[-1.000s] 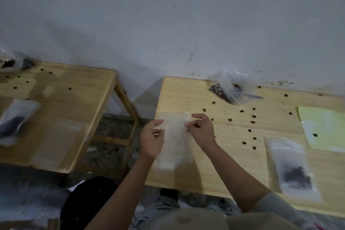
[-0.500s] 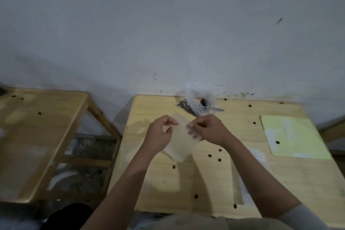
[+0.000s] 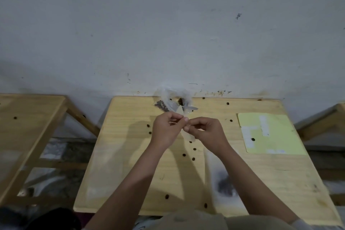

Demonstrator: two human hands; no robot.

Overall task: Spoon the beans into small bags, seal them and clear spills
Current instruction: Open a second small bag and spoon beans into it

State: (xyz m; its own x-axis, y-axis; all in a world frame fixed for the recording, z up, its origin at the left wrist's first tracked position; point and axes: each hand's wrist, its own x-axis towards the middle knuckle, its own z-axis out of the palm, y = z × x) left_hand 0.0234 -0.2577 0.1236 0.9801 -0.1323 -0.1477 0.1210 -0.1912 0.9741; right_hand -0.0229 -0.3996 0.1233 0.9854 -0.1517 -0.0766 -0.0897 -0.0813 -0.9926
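My left hand [image 3: 166, 129] and my right hand [image 3: 206, 130] pinch a small clear empty bag [image 3: 188, 136] between them, held edge-on above the middle of the wooden table [image 3: 130, 155]. At the table's back edge against the wall lies a large crumpled plastic bag of dark beans [image 3: 173, 101] with a spoon [image 3: 190, 108] sticking out of it. A filled small bag [image 3: 222, 179] with dark beans lies flat at the front right, partly under my right forearm. Several loose beans [image 3: 194, 149] are scattered over the tabletop.
A yellow-green sheet [image 3: 268, 132] with white patches lies on the right of the table. A second wooden table [image 3: 28, 127] stands to the left with a gap between, and part of another shows at the far right. A grey wall runs close behind.
My hands have come closer together and turned the small bag from flat-on to edge-on. The view has tilted up and shifted right, so the left table's bags are out of sight.
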